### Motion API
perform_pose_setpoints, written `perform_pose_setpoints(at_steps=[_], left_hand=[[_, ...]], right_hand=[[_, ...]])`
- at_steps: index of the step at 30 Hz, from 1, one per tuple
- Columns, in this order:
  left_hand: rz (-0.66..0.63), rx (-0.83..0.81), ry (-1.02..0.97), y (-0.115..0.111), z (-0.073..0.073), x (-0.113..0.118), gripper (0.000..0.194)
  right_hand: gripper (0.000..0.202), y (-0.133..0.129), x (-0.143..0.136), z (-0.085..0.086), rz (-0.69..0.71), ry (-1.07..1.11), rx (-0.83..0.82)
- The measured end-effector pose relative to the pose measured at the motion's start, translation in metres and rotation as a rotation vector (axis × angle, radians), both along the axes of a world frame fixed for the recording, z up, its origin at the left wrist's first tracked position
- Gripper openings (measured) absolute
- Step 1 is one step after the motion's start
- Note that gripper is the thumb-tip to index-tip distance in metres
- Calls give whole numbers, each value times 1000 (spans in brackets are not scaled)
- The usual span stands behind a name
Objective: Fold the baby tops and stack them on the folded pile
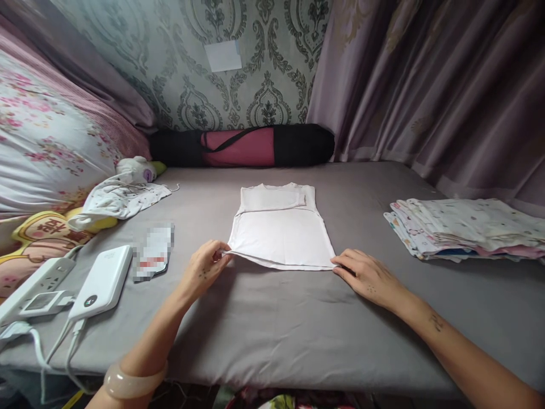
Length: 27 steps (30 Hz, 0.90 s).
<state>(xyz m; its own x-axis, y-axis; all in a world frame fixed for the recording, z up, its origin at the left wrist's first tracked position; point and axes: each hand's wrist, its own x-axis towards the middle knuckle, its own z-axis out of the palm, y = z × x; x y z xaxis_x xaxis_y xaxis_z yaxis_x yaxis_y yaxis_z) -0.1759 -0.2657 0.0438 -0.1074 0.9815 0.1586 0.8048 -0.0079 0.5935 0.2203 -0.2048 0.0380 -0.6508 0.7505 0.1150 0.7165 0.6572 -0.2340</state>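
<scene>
A white shirt (pixel 281 236) lies on the grey sheet in the middle, its sides and one sleeve folded inward, with the neckline at the far end. My left hand (pixel 207 266) pinches the near left corner of its hem, which is lifted slightly off the sheet. At the near right corner, my right hand (pixel 361 274) grips the hem between thumb and fingers. The hem sags a little between the two hands. A pale bangle circles my left wrist.
Folded patterned cloths (pixel 464 227) are stacked at the right. On the left lie a white power bank (pixel 104 281) with cables, a power strip (pixel 40 284), a blurred-out packet (pixel 153 253) and a small cloth garment (pixel 123 199). A black and maroon long bag (pixel 240 146) rests along the wall.
</scene>
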Motion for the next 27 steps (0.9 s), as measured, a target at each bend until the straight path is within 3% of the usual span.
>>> perform_pose_setpoints(at_steps=[10,15,18,23,27], left_hand=[[36,82,-70,30,8,-4,37],[56,-118,-325,33,4,-3,37],[50,-158,-442,29,4,-2,37],[11,-174,-660,26,8,-3,44],[26,-137,-714,29,12,-2,48]], right_hand=[[33,1,-4,-3,-1,5,79],[33,9,-6,7,-97,152,6],[33,12,-10,14,-168,295,-116],[35,17,-20,15,-375,512,-510],[40,28,-25,8,-429,787,-615]])
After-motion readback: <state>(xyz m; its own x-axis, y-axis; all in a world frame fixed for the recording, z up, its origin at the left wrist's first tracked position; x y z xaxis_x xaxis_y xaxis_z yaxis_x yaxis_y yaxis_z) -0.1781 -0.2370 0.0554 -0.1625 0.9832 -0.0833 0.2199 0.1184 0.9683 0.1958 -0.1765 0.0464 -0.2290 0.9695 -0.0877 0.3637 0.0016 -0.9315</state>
